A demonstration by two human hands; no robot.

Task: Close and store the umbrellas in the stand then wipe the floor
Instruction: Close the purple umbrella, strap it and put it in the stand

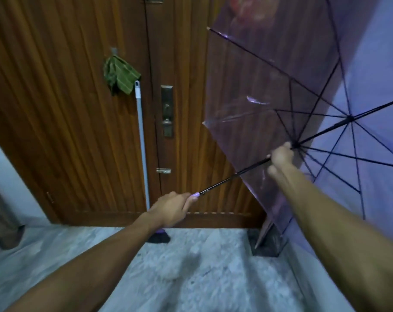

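An open, see-through purple umbrella [303,86] fills the upper right, its canopy spread and its black shaft slanting down to the left. My left hand [170,210] is closed around its purple handle. My right hand [281,156] grips the shaft just below the runner, where the ribs meet. A dark umbrella stand [269,244] sits on the floor in the corner by the right wall, with another folded umbrella leaning in it. A green cloth [120,75] hangs from a hook on the door.
A wooden door [67,109] with a metal lock plate [167,111] faces me. A mop with a long white handle [142,143] leans against it, its dark head on the grey marble floor [191,278]. A white wall stands at the right.
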